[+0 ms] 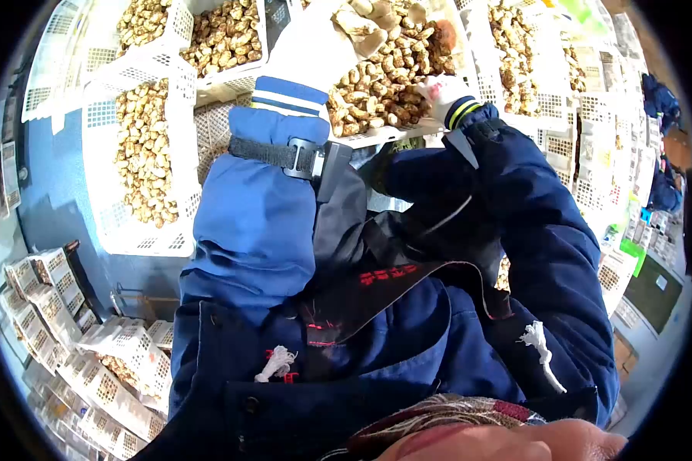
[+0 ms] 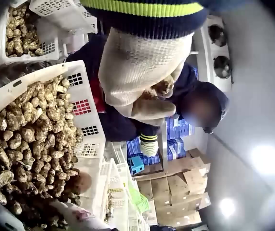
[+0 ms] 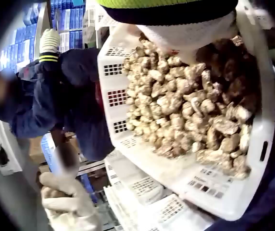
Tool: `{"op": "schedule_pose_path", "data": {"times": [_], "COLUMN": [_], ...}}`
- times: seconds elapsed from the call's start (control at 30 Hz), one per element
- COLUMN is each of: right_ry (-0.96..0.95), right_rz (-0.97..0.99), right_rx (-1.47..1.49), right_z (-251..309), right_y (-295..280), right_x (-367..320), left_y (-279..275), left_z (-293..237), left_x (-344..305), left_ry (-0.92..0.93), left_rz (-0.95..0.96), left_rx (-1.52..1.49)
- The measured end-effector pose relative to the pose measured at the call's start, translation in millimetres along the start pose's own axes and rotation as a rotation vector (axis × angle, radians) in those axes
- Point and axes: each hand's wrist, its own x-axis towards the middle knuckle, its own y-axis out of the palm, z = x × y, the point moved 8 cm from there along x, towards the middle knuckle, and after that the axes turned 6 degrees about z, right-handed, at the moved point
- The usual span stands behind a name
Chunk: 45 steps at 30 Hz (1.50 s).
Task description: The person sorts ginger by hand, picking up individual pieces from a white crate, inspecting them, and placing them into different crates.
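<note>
White crate [image 3: 226, 204], brown lumps [image 3: 171, 108] — heaped (right hand [image 3: 190, 37] inside)

In the right wrist view, the bottom edge cuts off the white fabric-gloved left hand [image 3: 72, 204] at seven o'clock, its fingers partly hiding a small brown lump [image 3: 55, 194]; at one o'clock, the white fabric-gloved right hand [image 3: 190, 38] shows indistinct fingers.

Between the left hand [image 3: 71, 204] and right hand [image 3: 188, 37], the air above the crate [image 3: 224, 204] is free. Heaped brown pieces [image 3: 171, 103] block the way below the right hand.
</note>
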Motion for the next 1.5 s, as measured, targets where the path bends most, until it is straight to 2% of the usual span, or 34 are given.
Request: {"op": "schedule_pose_path", "data": {"times": [0.03, 0.07, 0.1, 0.17, 0.2, 0.27, 0.3, 0.37, 0.4, 0.43, 0.47, 0.5, 0.53, 0.57, 0.6, 0.63, 0.67, 0.7, 0.73, 0.77, 0.83, 0.87, 0.9, 0.97, 1.03, 1.07, 1.13, 1.17, 1.2, 1.27, 1.3, 1.37, 1.47, 1.5], "right_ry": [-0.019, -0.088, -0.067, 0.023, 0.026, -0.030, -0.039, 0.029, 0.051, 0.069, -0.065, -0.354, -0.207, -0.214, -0.227, -0.069, -0.023, -0.045, -0.037, 0.008, 0.004, 0.011, 0.024, 0.113, -0.179, -0.345, -0.429, -0.301, -0.371, -0.241, -0.095, -0.057, 0.023, 0.000], "right_rz": [0.017, -0.109, -0.356, -0.624, -0.732, -0.986, -1.106, -1.335, -1.299, -1.262, -1.093, -0.978, -1.045, -1.021, -1.020, -0.534, -0.282, -0.109, -0.067, 0.036, -0.019, -0.099, -0.345, -0.434, -0.381, -0.332, -0.364, -0.413, -0.416, -0.426, -0.451, -0.558, -0.213, -0.216], "right_rx": [-0.098, 0.045, 0.317, 0.366, 0.509, 0.474, 0.354, 0.166, 0.169, 0.172, 0.766, 1.281, 0.864, 0.579, 0.300, 0.356, 0.247, 0.231, 0.202, 0.122, 0.211, 0.309, 0.358, 0.664, 1.458, 1.847, 2.168, 2.256, 2.055, 1.577, 1.218, 0.408, 0.181, 0.166], "right_z": [5.3, -2.3, -14.9, -49.6, -55.1, -59.1, -31.3, 25.4, 34.4, 37.4, 15.5, -3.3, -25.0, -18.6, -11.7, -4.3, 6.0, 16.0, 21.7, 31.1, 28.5, 17.2, 7.3, -24.7, -40.8, -42.1, -15.3, -12.2, -18.7, -18.0, -10.8, 18.8, 46.5, 43.8], "right_y": [-4.1, -6.6, -13.0, -34.7, -51.8, -99.4, -131.8, -183.2, -191.3, -195.7, -189.7, -172.3, -161.1, -143.7, -124.7, -87.4, -50.5, -21.1, 0.1, -6.2, -16.8, -21.1, -43.9, -62.9, -43.5, -39.8, -68.5, -69.7, -63.6, -60.7, -58.7, -43.9, -12.0, -11.1], "right_x": [0.0, -3.3, -9.1, -6.2, -19.0, -55.9, -87.9, -152.5, -159.7, -161.5, -140.4, -104.1, -88.0, -76.5, -66.2, -45.4, -27.4, -12.7, -4.6, -2.7, -5.0, -1.5, -12.8, -25.3, -8.8, -3.3, -38.3, -41.7, -27.6, -27.2, -28.6, -18.4, 5.1, 2.5], "left_y": [-0.3, -1.5, -1.5, -3.3, 1.1, 7.4, 12.2, 16.6, 18.6, 21.8, 24.9, 19.5, 17.0, 15.0, 23.1, 18.6, 14.3, 10.4, 8.9, 8.7, 8.7, 6.3, 2.7, -3.4, -8.6, -6.9, -4.7, -4.7, -5.1, -4.8, -3.3, -1.0, -3.7, -8.4], "left_z": [2.1, 10.9, 8.8, 4.2, 30.8, 30.4, 24.2, 7.4, -8.9, -11.2, -13.3, -10.3, -10.0, -7.6, 11.6, 13.2, 15.9, 16.2, 18.1, 18.2, 17.6, 15.9, 15.7, 12.5, 3.1, 14.2, 15.2, 16.7, 18.7, 22.4, 22.3, 19.8, 25.7, 24.4], "left_x": [1.1, 5.3, 3.1, -3.3, 7.5, 5.9, 6.4, 15.3, 13.3, 9.0, 3.7, 3.8, 1.8, 1.8, 6.1, 8.8, 9.9, 10.1, 9.5, 8.9, 9.2, 9.4, 8.9, 6.5, 6.5, 6.8, 8.1, 8.4, 9.6, 13.0, 13.0, 14.6, 16.8, 14.4], "left_ry": [0.006, -0.042, -0.058, -0.092, -0.291, -0.335, -0.359, -0.185, 0.082, 0.172, 0.272, 0.156, 0.039, -0.077, -0.318, -0.288, -0.257, -0.225, -0.239, -0.254, -0.280, -0.241, -0.201, -0.122, -0.032, -0.221, -0.193, -0.181, -0.180, -0.179, -0.193, -0.216, -0.183, -0.179], "left_rz": [-0.023, -0.048, -0.025, 0.017, -0.055, -0.027, -0.013, 0.098, 0.196, 0.252, 0.293, 0.247, 0.200, 0.155, 0.042, 0.025, 0.007, -0.012, -0.022, -0.031, -0.043, -0.035, -0.028, -0.036, -0.056, -0.122, -0.094, -0.082, -0.071, -0.049, -0.065, -0.096, -0.007, -0.036], "left_rx": [-0.161, -0.447, -0.347, -0.145, -0.752, -0.677, -0.638, -0.183, 0.230, 0.387, 0.537, 0.404, 0.268, 0.131, -0.662, -0.653, -0.645, -0.636, -0.670, -0.705, -0.773, -0.731, -0.686, -0.525, -0.289, -0.558, -0.639, -0.678, -0.689, -0.711, -0.724, -0.748, -0.793, -0.485]}}
